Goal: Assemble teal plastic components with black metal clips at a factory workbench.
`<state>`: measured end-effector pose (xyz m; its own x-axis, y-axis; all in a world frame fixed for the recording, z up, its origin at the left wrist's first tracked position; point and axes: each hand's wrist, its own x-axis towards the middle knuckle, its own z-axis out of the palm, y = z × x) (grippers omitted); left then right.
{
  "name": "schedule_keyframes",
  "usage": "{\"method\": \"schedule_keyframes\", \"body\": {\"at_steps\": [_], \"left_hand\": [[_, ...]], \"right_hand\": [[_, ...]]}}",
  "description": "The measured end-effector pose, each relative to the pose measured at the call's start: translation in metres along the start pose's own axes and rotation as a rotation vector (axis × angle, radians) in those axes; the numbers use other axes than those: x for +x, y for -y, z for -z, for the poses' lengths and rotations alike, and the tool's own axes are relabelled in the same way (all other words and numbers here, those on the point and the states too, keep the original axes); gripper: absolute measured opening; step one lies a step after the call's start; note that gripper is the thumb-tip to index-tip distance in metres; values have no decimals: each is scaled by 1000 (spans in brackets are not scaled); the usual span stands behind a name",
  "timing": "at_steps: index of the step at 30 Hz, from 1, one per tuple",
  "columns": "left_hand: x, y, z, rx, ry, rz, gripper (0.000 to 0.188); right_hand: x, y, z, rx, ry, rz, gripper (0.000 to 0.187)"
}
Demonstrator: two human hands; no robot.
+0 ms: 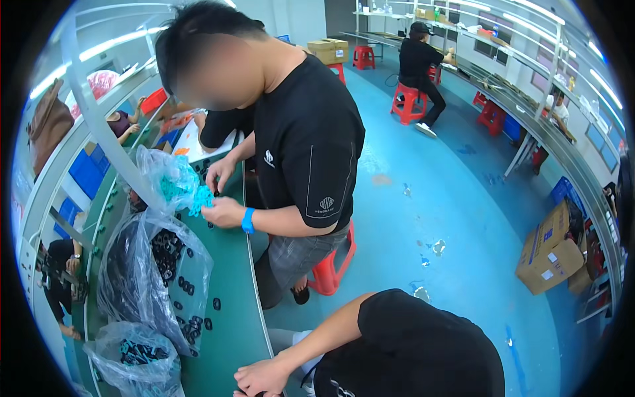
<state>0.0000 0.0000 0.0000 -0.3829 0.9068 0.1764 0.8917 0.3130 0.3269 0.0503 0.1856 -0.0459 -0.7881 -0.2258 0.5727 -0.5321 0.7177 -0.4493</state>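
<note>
Several small black pieces (209,323) lay loose at the near end of the large clear bag (122,264), left of and apart from the nearest person's right hand (262,377). Its fingers bent down at the counter's (231,291) edge, to the right of the bag; I could not tell whether they pinched anything. Bare green surface ran between bag and edge, and farther right of the bag, past a red stool (336,270), blue floor (423,218) spread wide.
</note>
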Motion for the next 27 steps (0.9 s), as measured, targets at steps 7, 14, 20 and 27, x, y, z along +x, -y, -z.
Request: {"method": "schedule_keyframes", "body": {"at_steps": [7, 14, 20, 27], "left_hand": [[2, -39, 23, -113, 18, 126, 86], [-14, -22, 17, -175, -212, 43, 90], [-57, -24, 44, -161, -598, 366, 69], [-128, 35, 27, 246, -486, 589, 58]], "right_hand": [[-3, 3, -4, 133, -160, 49, 20], [9, 20, 4, 27, -86, -83, 65], [26, 37, -45, -106, -52, 27, 120], [81, 53, -97, -187, -44, 176, 92]]}}
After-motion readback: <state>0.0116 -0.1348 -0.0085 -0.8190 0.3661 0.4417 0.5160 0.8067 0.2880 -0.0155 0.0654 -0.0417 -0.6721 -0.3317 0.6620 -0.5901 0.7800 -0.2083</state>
